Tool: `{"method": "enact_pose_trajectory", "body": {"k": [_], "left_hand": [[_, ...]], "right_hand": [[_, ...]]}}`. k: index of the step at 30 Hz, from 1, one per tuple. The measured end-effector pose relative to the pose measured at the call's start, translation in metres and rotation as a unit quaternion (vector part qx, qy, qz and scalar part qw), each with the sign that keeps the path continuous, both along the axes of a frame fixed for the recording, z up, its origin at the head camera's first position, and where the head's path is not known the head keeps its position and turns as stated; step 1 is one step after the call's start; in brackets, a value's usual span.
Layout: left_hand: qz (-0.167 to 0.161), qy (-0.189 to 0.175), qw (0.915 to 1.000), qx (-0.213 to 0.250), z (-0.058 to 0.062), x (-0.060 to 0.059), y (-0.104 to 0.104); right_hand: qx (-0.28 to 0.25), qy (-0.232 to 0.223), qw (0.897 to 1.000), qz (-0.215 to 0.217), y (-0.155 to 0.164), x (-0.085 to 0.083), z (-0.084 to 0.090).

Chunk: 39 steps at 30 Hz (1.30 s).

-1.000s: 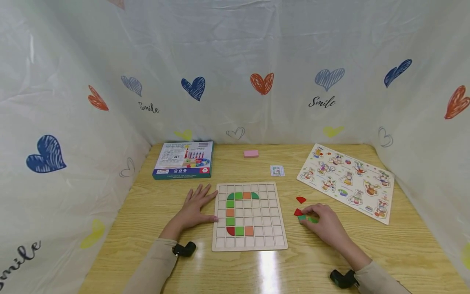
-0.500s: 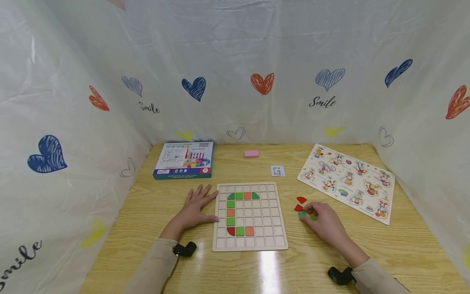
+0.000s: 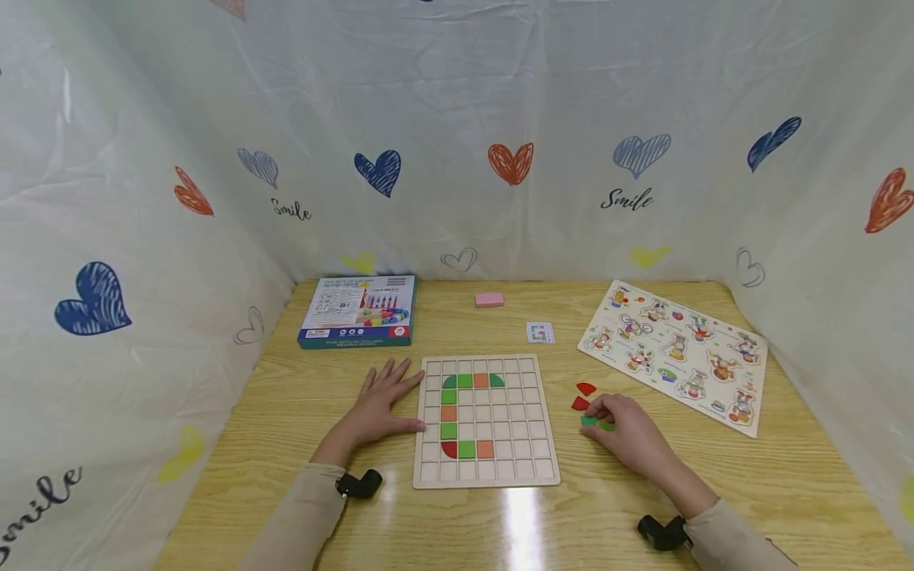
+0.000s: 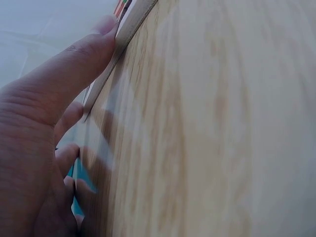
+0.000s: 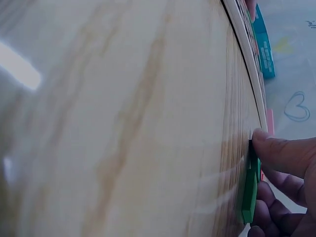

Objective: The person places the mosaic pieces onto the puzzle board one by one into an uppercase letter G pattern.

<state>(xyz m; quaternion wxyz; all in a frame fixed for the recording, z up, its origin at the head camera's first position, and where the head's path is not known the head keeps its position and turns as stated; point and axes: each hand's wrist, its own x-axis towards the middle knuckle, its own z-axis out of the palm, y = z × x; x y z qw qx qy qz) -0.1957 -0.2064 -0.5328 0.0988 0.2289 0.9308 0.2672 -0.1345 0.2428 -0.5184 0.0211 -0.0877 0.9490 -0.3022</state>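
My left hand [image 3: 382,404] lies spread on the table, its index finger and thumb touching the left edge of the wooden grid board [image 3: 514,474]. Green, orange and red pieces form an open C shape in the board's cells. To the right of the board, my right hand [image 3: 628,432] pinches a dark green piece [image 3: 589,421] between thumb and fingers, low at the tabletop. A bright green piece [image 5: 249,200] lies beside it, partly under the hand in the head view. Two red quarter-round pieces [image 3: 586,388] lie just beyond the fingertips.
Behind the board are a small pattern card [image 3: 540,332] and a pink block [image 3: 489,300]. A boxed toy set [image 3: 357,312] lies at the back left. At the right lies a picture puzzle board [image 3: 660,354]. White curtains with hearts surround the table.
The nearer red piece has shifted slightly away from me and now sits apart from the dark green piece. My right hand has moved only a little; the left has stayed still.
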Motion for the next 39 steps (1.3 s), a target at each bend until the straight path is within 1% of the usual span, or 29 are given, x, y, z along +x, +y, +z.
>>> {"method": "enact_pose_trajectory", "body": {"k": [5,10,16,23,29,33,39], "left_hand": [[0.0,-0.003,1.0,0.002,0.001,0.0,0.0],[0.003,-0.003,1.0,0.001,0.003,0.001,0.001],[0.005,-0.005,1.0,0.0,0.005,0.002,0.001],[0.001,-0.002,1.0,-0.003,0.004,0.001,0.002],[0.003,-0.003,1.0,-0.002,0.004,0.001,0.002],[0.005,-0.006,1.0,-0.002,0.004,0.001,0.002],[0.004,-0.004,1.0,-0.003,0.003,0.001,0.001]], "right_hand": [[-0.004,-0.01,1.0,0.012,0.0,-0.001,0.001],[-0.003,-0.004,1.0,0.026,0.0,-0.003,-0.001],[-0.024,-0.007,0.999,0.045,-0.001,-0.003,-0.003],[-0.021,0.005,0.999,0.043,-0.003,-0.001,-0.003],[-0.051,0.021,0.998,0.035,-0.005,-0.001,0.002],[-0.07,0.031,0.997,0.033,-0.008,-0.003,0.002],[-0.103,0.021,0.994,0.038,-0.018,-0.008,-0.001]]}}
